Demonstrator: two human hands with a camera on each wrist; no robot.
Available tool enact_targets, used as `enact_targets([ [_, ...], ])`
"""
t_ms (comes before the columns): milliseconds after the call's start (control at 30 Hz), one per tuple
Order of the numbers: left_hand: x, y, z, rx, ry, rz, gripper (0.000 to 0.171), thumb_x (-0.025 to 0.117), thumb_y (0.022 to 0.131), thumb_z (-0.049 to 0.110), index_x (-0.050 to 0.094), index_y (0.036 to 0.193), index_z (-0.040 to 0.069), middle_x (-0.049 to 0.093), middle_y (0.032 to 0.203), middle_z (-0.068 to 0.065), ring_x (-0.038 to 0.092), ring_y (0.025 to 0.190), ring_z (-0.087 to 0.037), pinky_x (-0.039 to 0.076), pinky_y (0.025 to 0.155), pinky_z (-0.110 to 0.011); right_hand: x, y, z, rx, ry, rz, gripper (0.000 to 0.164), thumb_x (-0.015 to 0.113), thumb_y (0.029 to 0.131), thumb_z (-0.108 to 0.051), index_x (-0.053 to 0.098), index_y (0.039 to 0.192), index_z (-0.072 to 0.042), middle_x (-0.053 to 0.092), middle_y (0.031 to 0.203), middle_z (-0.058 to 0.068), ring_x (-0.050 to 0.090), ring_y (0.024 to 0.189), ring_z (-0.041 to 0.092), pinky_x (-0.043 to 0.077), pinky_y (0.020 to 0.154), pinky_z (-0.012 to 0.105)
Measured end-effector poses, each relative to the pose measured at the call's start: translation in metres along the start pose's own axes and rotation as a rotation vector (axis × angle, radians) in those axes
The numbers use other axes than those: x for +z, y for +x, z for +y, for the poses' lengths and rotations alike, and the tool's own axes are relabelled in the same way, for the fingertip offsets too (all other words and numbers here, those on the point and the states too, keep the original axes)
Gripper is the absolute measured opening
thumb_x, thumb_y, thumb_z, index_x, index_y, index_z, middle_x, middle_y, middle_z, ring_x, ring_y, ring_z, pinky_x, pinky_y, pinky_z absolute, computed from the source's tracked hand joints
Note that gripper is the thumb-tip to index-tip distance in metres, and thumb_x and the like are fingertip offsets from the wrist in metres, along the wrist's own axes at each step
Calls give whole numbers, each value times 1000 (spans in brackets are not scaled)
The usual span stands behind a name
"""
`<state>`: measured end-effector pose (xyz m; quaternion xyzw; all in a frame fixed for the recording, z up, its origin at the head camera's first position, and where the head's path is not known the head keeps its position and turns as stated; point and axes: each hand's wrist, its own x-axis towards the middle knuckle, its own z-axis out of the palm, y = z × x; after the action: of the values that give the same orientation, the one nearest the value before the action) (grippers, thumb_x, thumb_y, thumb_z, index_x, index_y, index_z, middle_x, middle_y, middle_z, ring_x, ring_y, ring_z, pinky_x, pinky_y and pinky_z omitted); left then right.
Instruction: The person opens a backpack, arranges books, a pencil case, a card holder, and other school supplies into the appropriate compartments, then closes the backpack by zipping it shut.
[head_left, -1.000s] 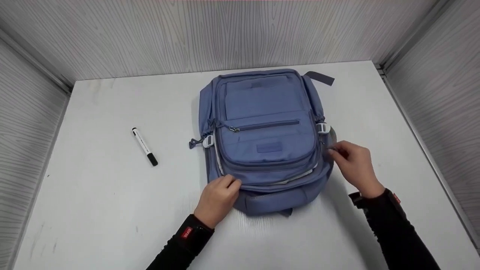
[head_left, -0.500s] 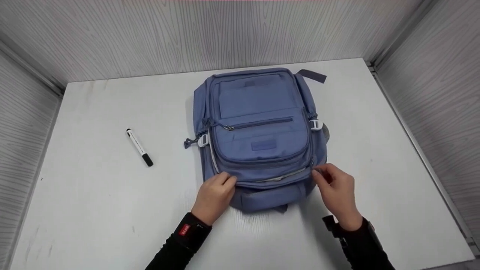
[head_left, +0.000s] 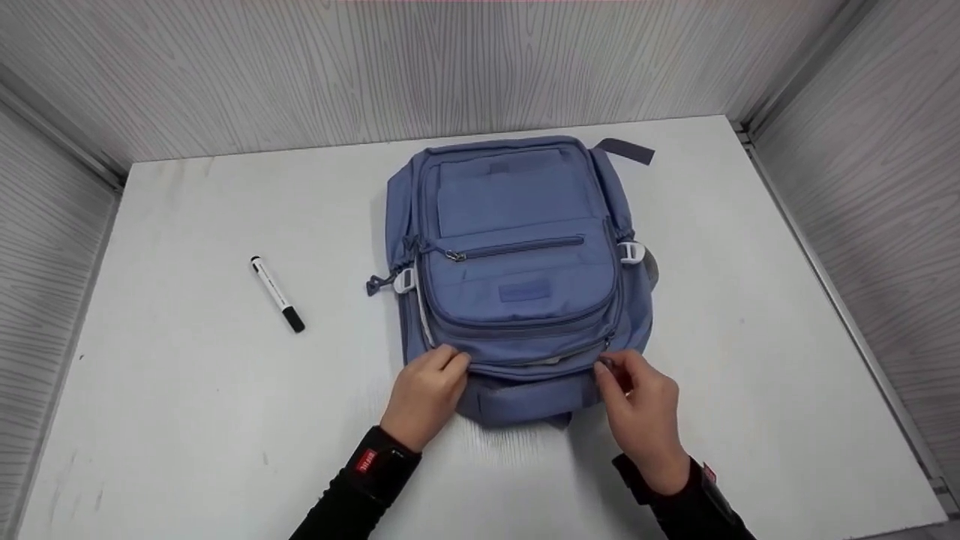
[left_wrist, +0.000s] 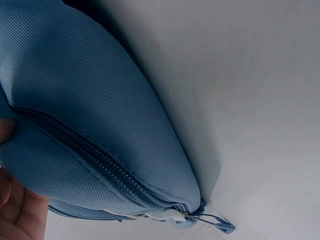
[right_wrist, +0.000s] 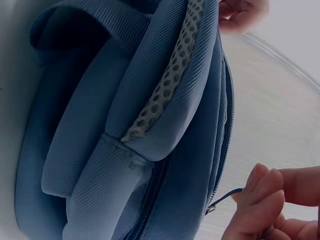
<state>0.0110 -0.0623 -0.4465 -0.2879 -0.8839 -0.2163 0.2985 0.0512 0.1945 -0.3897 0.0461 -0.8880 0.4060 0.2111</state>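
A blue backpack (head_left: pixel 517 202) lies front side up, its carry handle (head_left: pixel 532 401) toward me. My left hand (head_left: pixel 424 397) pinches the fabric edge beside the open zipper at the bag's near left. In the right wrist view, my right hand (right_wrist: pixel 270 205) pinches the cord of a zipper pull (right_wrist: pixel 227 195), with the metal slider (right_wrist: pixel 211 209) on the zipper teeth just beyond the fingertips. Between the hands a narrow gap with pale lining (head_left: pixel 546 361) shows along the near edge. In the left wrist view, closed zipper teeth (left_wrist: pixel 95 155) run along the bag's side.
A white marker pen (head_left: pixel 277 295) with a black cap lies left of the bag on the white table (head_left: pixel 187 420). White buckles (head_left: pixel 631 252) sit on the bag's sides, and a dark strap (head_left: pixel 628 151) sticks out at its far right. Grey wood-grain panels (head_left: pixel 315 75) enclose the table.
My right hand has drawn the zipper pull from the bag's right side round to the near right corner. The lining gap has narrowed. My left hand keeps its pinch; the view has shifted slightly.
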Motion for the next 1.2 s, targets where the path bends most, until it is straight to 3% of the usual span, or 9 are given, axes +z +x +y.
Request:
enact_targets([
  [333, 1, 4, 1, -27, -3, -13, 21, 77, 71, -7, 66, 85, 5, 56, 76, -4, 52, 58, -15, 46, 54, -27, 3, -1, 4, -92, 29, 0, 10, 68, 82, 9, 69, 89, 2, 62, 64, 3, 49, 59, -3, 40, 52, 13],
  [500, -9, 15, 16, -111, 59, -113, 22, 73, 68, -6, 63, 82, 7, 55, 76, -5, 52, 58, -20, 44, 50, -32, -1, -1, 18, -99, -6, -44, 13, 72, 81, 6, 71, 92, -1, 62, 67, 2, 50, 60, 1, 39, 52, 13],
  [567, -14, 21, 28, -113, 96, -160, 24, 72, 66, -6, 62, 82, 7, 55, 77, -6, 51, 60, -21, 42, 50, -32, -6, -1, 26, -114, -28, -94, 19, 76, 80, 3, 72, 97, -3, 63, 73, 1, 51, 63, 3, 39, 54, 14],
  [733, -14, 39, 61, -17, 80, -238, 26, 72, 68, -2, 64, 90, 10, 56, 83, -3, 49, 68, -17, 39, 57, -27, -21, 1, 45, -217, -3, -222, 36, 79, 76, 3, 70, 110, -4, 64, 83, 1, 50, 67, 7, 41, 57, 16],
  [867, -3, 53, 86, 66, 55, -262, 25, 73, 78, 9, 68, 102, 14, 60, 89, -1, 52, 72, -15, 39, 59, -25, -27, 13, 57, -282, 14, -157, 32, 74, 77, 10, 71, 106, -3, 63, 80, 3, 47, 62, 2, 40, 54, 15],
  [1000, 14, 62, 106, 131, 129, -216, 28, 74, 84, 23, 70, 111, 23, 62, 93, 0, 55, 74, -13, 42, 57, -24, -26, 31, 63, -292, -63, -76, 29, 73, 77, 12, 72, 102, -3, 65, 86, 8, 52, 68, 10, 42, 60, 17],
  [1100, 25, 66, 114, 155, 165, -175, 17, 72, 87, 23, 72, 103, 23, 61, 91, 2, 53, 74, -11, 44, 57, -22, -22, 40, 67, -294, -100, -86, 25, 73, 78, 10, 72, 99, -4, 65, 94, 12, 54, 82, 21, 42, 72, 25],
  [1200, 32, 68, 118, 155, 157, -131, 7, 74, 84, 16, 69, 88, 18, 59, 83, 3, 52, 72, -9, 45, 58, -20, -20, 44, 69, -287, -118, -130, 22, 72, 80, 8, 73, 97, -4, 66, 96, 12, 54, 88, 24, 39, 80, 30],
])
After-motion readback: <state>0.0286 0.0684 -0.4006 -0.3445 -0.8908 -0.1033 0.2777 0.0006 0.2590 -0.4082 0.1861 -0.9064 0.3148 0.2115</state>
